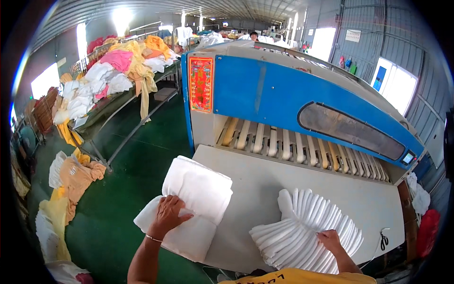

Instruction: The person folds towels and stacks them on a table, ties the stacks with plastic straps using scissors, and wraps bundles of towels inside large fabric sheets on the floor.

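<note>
My left hand (170,214) lies on a stack of white folded cloths (198,186), thumb spread from the fingers. The stack creases across its middle beneath that hand and overhangs the left edge of the pale grey table (248,198). To the right, a fanned bundle of white folded cloths (308,227) rests on the same table, its many folds pinched in at the middle. Closed on the bundle near that pinched middle is my right hand (329,238); the fingers' undersides are hidden.
Behind the table stands a blue machine (255,88) with a row of pale belts (273,142). Scissors (384,241) lie at the table's right edge. Coloured cloths (117,67) are heaped on a left-hand bench; more cloths (72,181) trail on the floor. A person (254,35) is far behind.
</note>
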